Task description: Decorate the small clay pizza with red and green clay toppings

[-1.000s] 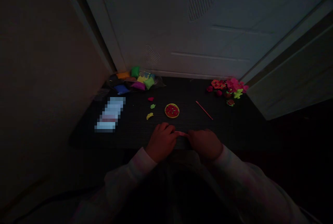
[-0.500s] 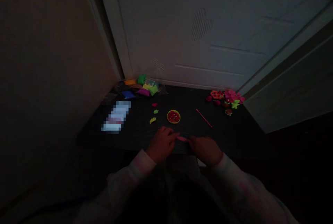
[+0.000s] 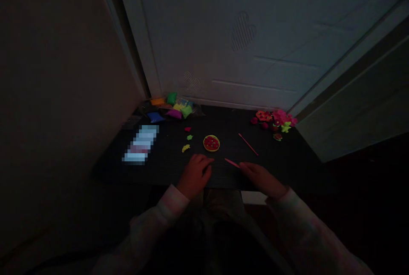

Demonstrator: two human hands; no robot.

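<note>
My right hand (image 3: pixel 263 179) is closed around a pink pointed modelling tool (image 3: pixel 232 163), whose tip points left over the table. Across from that tip is my left hand (image 3: pixel 194 177), low at the table's near edge. Its index finger stretches forward, the thumb lies apart from it, and I make out nothing in its grasp. Just beyond both hands sits a small round pizza-like piece (image 3: pixel 211 143) with a yellow rim and a red, green-flecked top. A yellow lump (image 3: pixel 185 148), a light green lump (image 3: pixel 189 137) and a red lump (image 3: pixel 188 129) lie to its left.
A thin pink stick (image 3: pixel 248 144) lies right of the round piece. Colourful clay packets (image 3: pixel 174 114) are heaped at the back left, beside a blurred bright panel (image 3: pixel 140 145). Pink flower shapes (image 3: pixel 280 117) and other small figures fill the back right. A white door (image 3: pixel 198 53) stands behind.
My hands have drawn apart. The right one has moved right with the pink tool, and the left no longer touches its tip. The view has shifted slightly.
</note>
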